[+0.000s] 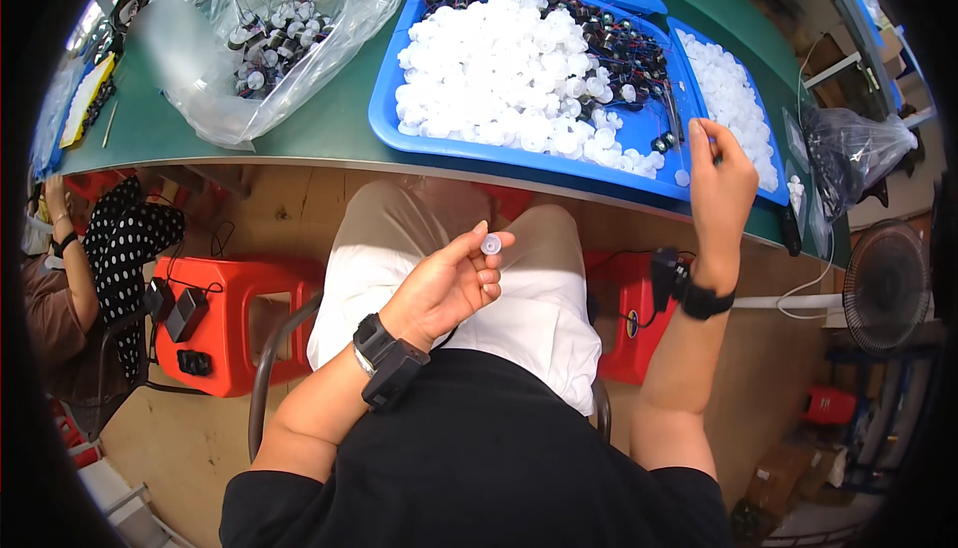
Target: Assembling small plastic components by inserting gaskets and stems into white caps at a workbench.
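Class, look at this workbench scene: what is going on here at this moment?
A seated person holds a small white plastic cap in the fingertips of the left hand over their lap. The right hand reaches to the edge of a blue tray heaped with similar white caps on the green table.
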Action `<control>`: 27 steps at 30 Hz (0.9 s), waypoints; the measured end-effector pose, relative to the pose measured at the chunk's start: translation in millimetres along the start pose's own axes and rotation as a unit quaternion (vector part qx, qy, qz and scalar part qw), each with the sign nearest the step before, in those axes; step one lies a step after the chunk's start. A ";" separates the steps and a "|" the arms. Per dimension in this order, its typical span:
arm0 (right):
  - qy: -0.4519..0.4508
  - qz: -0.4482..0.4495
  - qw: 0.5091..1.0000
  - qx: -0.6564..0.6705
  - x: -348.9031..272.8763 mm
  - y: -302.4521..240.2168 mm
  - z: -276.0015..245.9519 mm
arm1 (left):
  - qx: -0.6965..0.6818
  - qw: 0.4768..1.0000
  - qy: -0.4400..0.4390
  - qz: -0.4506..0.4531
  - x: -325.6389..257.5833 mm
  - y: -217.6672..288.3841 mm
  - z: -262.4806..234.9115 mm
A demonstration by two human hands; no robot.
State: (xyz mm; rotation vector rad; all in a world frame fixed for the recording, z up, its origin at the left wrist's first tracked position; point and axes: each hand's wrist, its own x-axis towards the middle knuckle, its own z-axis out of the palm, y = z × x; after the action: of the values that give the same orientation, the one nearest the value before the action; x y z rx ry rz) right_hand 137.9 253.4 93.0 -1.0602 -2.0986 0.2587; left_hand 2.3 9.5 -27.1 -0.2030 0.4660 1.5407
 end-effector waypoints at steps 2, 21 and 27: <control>-0.031 0.008 0.999 -0.037 22.2 11.2 11.4 | 0.006 1.000 0.006 -0.001 -1.3 1.1 -0.2; -0.120 -0.079 0.970 -0.194 53.8 96.4 25.0 | 0.027 0.999 0.020 0.015 10.1 -11.9 -18.1; -0.048 0.018 0.988 0.146 24.2 47.8 5.0 | 0.023 0.999 -0.005 0.023 5.9 -9.0 -15.8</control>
State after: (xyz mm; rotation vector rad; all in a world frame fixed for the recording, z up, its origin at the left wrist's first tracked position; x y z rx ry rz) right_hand 154.3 302.9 79.5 -0.9243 -2.0476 0.6260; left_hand 8.4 8.0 -45.2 -0.1493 0.5007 1.5733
